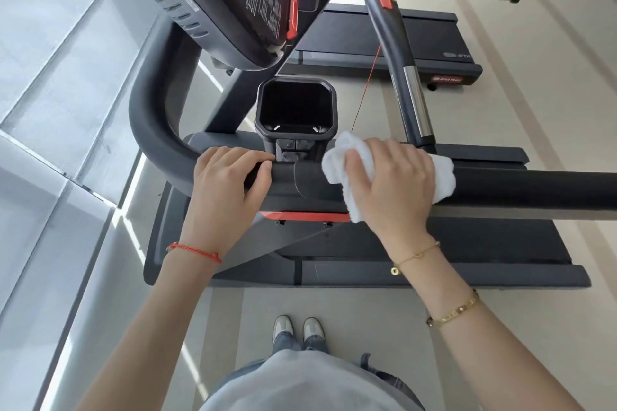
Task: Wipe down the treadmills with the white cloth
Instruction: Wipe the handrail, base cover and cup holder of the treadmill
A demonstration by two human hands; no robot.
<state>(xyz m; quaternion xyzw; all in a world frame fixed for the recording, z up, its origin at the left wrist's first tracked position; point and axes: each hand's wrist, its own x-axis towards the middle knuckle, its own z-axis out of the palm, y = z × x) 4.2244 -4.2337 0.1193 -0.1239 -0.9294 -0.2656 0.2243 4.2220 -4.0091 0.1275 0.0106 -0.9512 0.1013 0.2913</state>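
While pressed on black side rail (pixel 534 188), white cloth (pixel 350 163) sits bunched under right hand (pixel 394 183), fingers curled over it, grasping. Left hand (pixel 230 177) just left, wrapped round same rail near bend. Square cup holder (pixel 295 108) just beyond, between hands. Console (pixel 213 3) far left. Second treadmill (pixel 384 37) beyond. Shoes (pixel 297 330) on floor (pixel 521 337) near.

White cloth (pixel 440 173), black treadmill handrail (pixel 534 187) with red-orange trim strip (pixel 300 216), black cup holder (pixel 295 107), thin red cord (pixel 367 87), red string bracelet (pixel 195 252), gold bangle (pixel 454 309), pale beige floor (pixel 551 110), grey shoes (pixel 298 330), light grey shirt (pixel 307 384).
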